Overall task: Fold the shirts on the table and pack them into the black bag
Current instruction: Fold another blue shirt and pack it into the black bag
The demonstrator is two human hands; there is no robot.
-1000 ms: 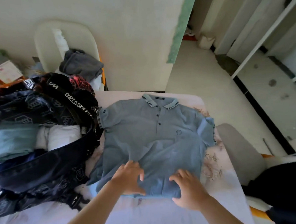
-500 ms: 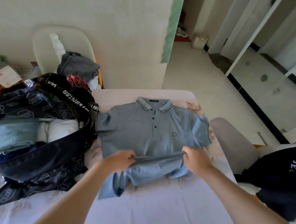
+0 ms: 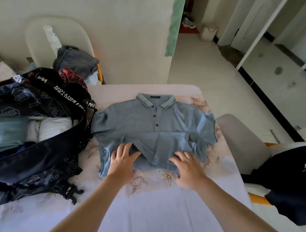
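Pale floral cloth covers the surface (image 3: 141,216), with tiled floor and an open doorway beyond its far edge. Near its middle the left hand (image 3: 122,161) and right hand (image 3: 188,171) lie side by side, fingers straight and spread, palms down on the lower part of the blue polo shirt (image 3: 148,122). Neither hand curls round any cloth; they only press it flat. The shirt lies front up, collar toward the far edge and sleeves out to either side. Its hem is doubled up over the belly, with the fold on the near side under the hands and some slack bunched by the left one. It looks a light, soft knit that will slump and creep on the smooth cloth. I judge it best taken by a pinch at the shoulders or side seams, with each crease pressed down before letting go. Only the collar and buttoned placket seem likely to hold shape. At the left edge, just beside the sleeve, the black bag (image 3: 42,155) stands open with folded clothes (image 3: 4,132) inside. Off the right edge a dark garment (image 3: 288,183) hangs over a chair.
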